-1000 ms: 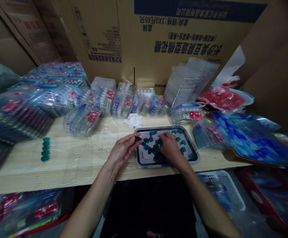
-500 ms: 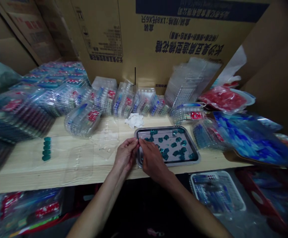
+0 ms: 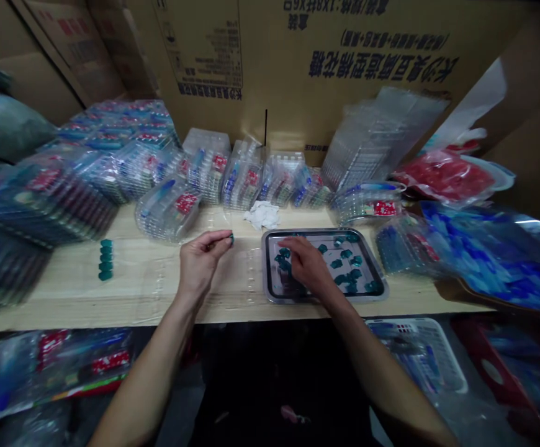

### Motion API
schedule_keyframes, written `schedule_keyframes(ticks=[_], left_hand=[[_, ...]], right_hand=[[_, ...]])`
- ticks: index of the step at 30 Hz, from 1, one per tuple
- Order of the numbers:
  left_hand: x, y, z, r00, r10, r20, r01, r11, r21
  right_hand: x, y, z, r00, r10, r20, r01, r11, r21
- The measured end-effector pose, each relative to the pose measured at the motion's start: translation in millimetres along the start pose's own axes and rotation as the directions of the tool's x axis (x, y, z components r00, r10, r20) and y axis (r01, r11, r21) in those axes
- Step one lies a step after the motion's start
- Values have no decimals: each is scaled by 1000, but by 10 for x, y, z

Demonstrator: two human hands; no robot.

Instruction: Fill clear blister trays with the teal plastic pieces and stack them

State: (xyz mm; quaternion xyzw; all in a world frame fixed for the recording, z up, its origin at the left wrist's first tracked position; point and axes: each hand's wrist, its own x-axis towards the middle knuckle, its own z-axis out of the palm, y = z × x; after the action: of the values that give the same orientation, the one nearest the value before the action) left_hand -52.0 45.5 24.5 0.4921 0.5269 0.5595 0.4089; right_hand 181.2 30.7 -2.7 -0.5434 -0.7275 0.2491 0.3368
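Observation:
Thumb and fingertips of my left hand [image 3: 200, 264] pinch a small teal faceted plastic gem [image 3: 231, 238], held above the table left of the tray. Over the left part of a shallow grey metal tray [image 3: 270, 292] is my right hand [image 3: 311, 264]. Its index finger stretches out to the left, the other fingers curl under, and nothing shows in it. Loose teal gems [image 3: 336, 264] lie scattered in the tray, some close to the right fingers. At the left of the table, several more teal gems [image 3: 105, 259] stand in a short column.
Packed clear plastic cases [image 3: 170, 208] line the back and left of the wooden table [image 3: 233, 304]. A crumpled white tissue [image 3: 263, 215] lies behind the tray. At right are a red-filled bag [image 3: 447, 177] and a box of blue pieces [image 3: 488, 248]. A white basket [image 3: 454, 366] sits below.
My hands, together at the tray's left edge before, are now apart. The left has moved left with a gem; the right has shifted over the tray. The whole view has tilted slightly.

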Motion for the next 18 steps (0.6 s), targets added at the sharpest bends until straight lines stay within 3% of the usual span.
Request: schedule_keyframes(ticks=[2, 4, 8, 13, 15, 18], left_hand=[[44, -68, -155, 990, 86, 113, -105, 978, 178], [76, -168, -198, 955, 152, 253, -234, 913, 335], [196, -392, -8, 866, 238, 440, -457, 735, 500], [367, -575, 186, 734, 246, 633, -627, 602, 494], [384, -607, 169, 729, 272, 628, -634, 614, 471], [351, -619, 101, 786, 308, 536, -578, 673, 461]], right_hand=[[-60, 116, 5, 994, 100, 35, -82, 937, -340], [-124, 193, 34, 978, 186, 98, -107, 839, -533], [-179, 213, 91, 967, 225, 122, -105, 782, -614], [-158, 182, 73, 965, 226, 135, -96, 782, -616], [-155, 187, 60, 967, 218, 132, -94, 786, -611], [-151, 210, 56, 971, 203, 124, -90, 795, -599]])
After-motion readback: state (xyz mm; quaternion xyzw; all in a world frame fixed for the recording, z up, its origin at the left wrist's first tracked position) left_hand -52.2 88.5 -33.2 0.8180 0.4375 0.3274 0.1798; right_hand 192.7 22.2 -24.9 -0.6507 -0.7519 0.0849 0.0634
